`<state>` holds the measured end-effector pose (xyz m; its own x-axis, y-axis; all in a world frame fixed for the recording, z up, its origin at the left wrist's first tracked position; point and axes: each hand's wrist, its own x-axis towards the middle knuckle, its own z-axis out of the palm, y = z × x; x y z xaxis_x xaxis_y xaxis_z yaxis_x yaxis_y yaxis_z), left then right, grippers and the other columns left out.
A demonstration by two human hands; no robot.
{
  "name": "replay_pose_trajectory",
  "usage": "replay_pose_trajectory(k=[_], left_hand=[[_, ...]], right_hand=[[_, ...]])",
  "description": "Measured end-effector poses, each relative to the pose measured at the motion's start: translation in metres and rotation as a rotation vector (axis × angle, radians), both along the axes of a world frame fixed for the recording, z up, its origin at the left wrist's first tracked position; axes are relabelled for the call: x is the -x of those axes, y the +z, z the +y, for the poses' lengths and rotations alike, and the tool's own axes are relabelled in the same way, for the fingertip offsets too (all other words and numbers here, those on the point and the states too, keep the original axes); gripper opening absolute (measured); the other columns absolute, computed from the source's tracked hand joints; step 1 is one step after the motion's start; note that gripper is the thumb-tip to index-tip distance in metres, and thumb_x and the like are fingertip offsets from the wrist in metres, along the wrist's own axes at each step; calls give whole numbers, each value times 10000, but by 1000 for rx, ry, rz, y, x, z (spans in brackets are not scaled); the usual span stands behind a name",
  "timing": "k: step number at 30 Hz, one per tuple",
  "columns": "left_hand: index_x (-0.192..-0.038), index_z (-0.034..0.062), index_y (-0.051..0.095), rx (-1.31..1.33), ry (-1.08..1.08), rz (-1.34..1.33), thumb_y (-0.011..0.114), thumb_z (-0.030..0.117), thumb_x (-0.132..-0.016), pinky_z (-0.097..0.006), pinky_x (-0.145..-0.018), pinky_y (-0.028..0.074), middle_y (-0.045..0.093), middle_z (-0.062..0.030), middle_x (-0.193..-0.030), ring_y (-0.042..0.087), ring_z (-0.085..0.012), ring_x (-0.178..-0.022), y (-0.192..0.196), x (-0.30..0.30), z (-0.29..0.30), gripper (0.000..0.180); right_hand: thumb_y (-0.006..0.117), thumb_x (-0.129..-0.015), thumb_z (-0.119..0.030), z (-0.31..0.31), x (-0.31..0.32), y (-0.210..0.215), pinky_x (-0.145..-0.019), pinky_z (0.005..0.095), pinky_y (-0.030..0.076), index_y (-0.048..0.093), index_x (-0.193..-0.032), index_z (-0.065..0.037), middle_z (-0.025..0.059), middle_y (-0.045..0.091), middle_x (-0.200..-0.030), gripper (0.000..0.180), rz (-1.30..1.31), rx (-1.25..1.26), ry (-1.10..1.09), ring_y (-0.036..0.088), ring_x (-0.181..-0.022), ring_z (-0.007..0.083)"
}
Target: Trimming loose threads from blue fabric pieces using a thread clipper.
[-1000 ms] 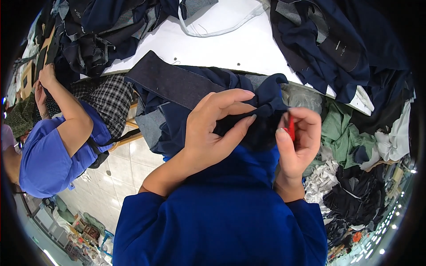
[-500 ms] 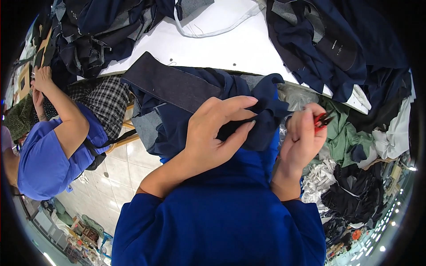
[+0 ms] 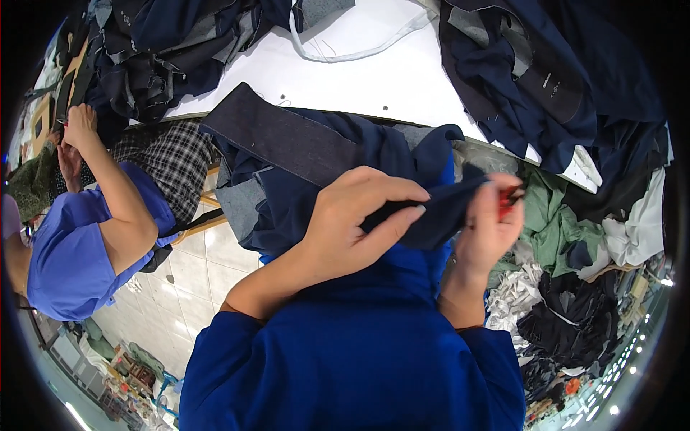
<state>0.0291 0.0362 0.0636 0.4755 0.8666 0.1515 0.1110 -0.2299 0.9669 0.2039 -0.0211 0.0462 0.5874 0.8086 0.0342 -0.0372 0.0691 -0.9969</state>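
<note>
A navy garment (image 3: 284, 208) with a dark stiff band (image 3: 287, 144) lies bunched over my lap, against the table's edge. My left hand (image 3: 352, 223) has thumb and forefinger closed on a fold of it. In my right hand (image 3: 489, 233), slightly smeared by motion, is a pair of small red-handled thread snips (image 3: 509, 202), their dark blades poking out past the fingers. Right thumb and fingertips also meet the garment's edge, and the cloth stretches between both hands. Whether the snips' blades are apart I cannot make out.
Across the white table (image 3: 345, 86) lie navy garment piles (image 3: 172, 36), more of them at the right (image 3: 546, 79). A co-worker in a blue top (image 3: 93, 251) sits at the left. Green cloth (image 3: 553, 223) and white scraps (image 3: 514, 291) are heaped at my right.
My right hand has come down slightly and now meets the cloth, which is drawn out toward it. My left hand has shifted a little right and down. The co-worker's hands have moved.
</note>
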Motion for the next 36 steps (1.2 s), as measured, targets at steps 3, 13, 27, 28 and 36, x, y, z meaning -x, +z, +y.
replay_pose_trajectory(k=[3,13,27,28,36], left_hand=[[-915,81,662,-88,-138,156,663,83,-761,-310,-790,437,683,-39,-953,621,-197,-845,-3,-1,4,153],[-1275,188,480,-235,-368,647,703,384,-732,-507,-968,309,387,-131,-1378,374,-318,-1232,-30,42,-1,619],[-912,64,623,314,193,487,639,164,-823,-269,-647,457,649,-70,-806,618,-167,-742,-70,99,24,135],[-904,43,627,391,161,336,638,172,-834,-256,-640,445,647,-50,-790,601,-112,-728,-69,100,27,147],[-831,11,570,415,200,92,541,195,-930,-183,-619,347,458,71,-732,386,-12,-705,-16,117,46,211]], right_hand=[[540,-926,-153,10,-29,4,-449,175,313,533,-1021,-22,46,551,-711,163,103,-130,-311,434,-518,53],[343,-996,-285,14,-33,-1,-540,242,385,481,-997,-39,183,624,-913,282,-1,-39,16,522,-583,125],[570,-852,-54,32,11,-30,-700,248,479,378,-895,-56,169,586,-1010,197,229,133,542,597,-792,150],[600,-821,-31,31,13,-34,-707,252,481,376,-898,-53,170,580,-1028,237,209,149,574,593,-802,156],[682,-694,-32,29,32,-42,-628,265,439,464,-840,-7,100,532,-758,264,-453,183,579,534,-666,174]])
